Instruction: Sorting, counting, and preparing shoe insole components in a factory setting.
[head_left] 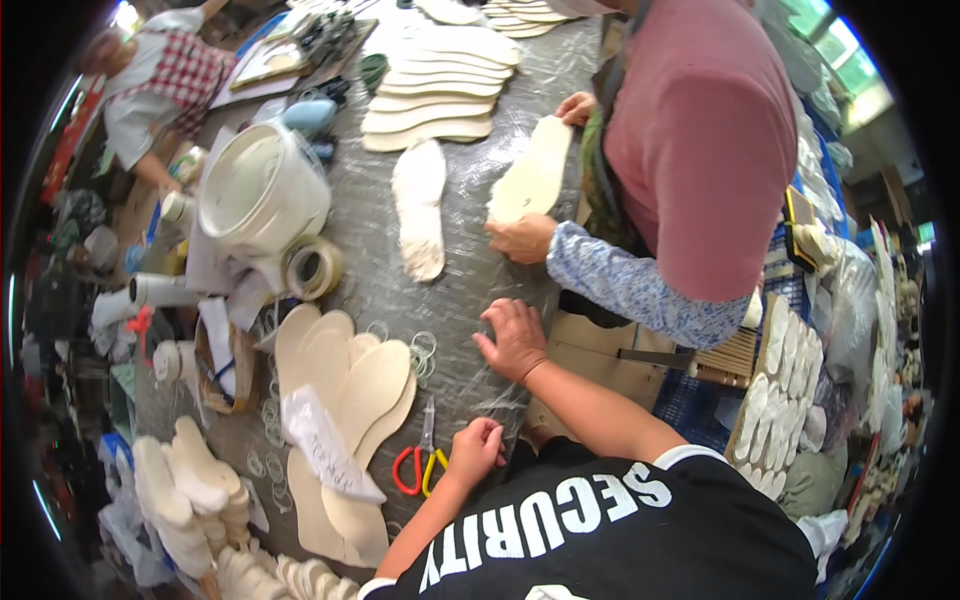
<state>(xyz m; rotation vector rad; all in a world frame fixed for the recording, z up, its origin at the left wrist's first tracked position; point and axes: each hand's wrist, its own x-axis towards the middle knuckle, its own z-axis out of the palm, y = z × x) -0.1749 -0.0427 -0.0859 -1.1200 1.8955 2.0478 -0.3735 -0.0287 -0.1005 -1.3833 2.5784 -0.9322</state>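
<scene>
My left hand (476, 452) rests at the table's near edge with its fingers curled in and nothing visible in them. Beside it lie scissors (429, 428) with one red and one yellow handle loop. My right hand (515, 340) lies on the table edge, thumb and fingers apart, holding nothing. Left of the scissors is a fanned pile of cream insoles (372, 395), with a white plastic strip (322, 440) bearing handwriting across it. Across from me, a person in a pink top holds a cream insole (535, 175) in both hands. A fuzzy white insole (420, 205) lies near it.
Overlapping insoles (435, 95) line the far table. A white bucket (262, 185), tape rolls (314, 268) and loose rubber bands (423, 358) stand or lie leftward. More insoles (185, 480) are stacked at lower left. Another person in a checked apron (185, 75) is at far left.
</scene>
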